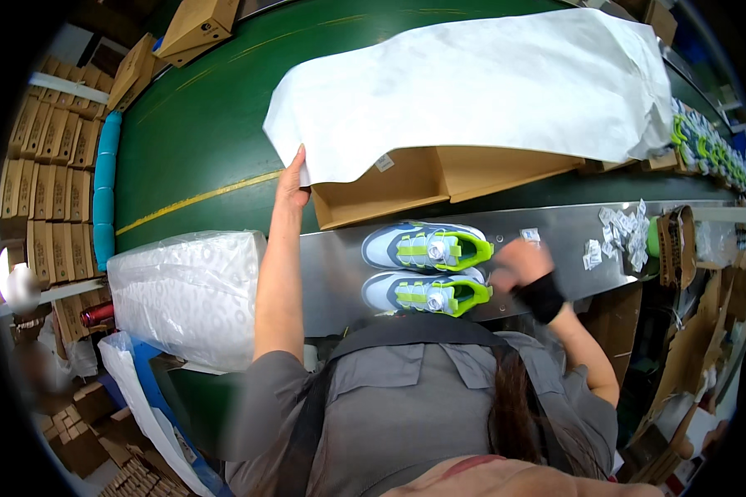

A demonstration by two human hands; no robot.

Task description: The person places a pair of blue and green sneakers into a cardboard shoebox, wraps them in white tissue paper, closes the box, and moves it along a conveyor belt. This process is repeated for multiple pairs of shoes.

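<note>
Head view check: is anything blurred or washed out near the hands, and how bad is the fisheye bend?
Head view: the right hand is motion-blurred beside the pair of sneakers, which stay sharp; the left hand on the white tissue sheet is crisp; the sheet runs bright with little detail; the metal shelf and green belt bow toward the dark rim.

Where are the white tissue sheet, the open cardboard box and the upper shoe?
white tissue sheet (472, 83), head view, middle of the sheet.
open cardboard box (381, 186), head view, bare inner floor.
upper shoe (427, 247), head view, its laced top.
</note>
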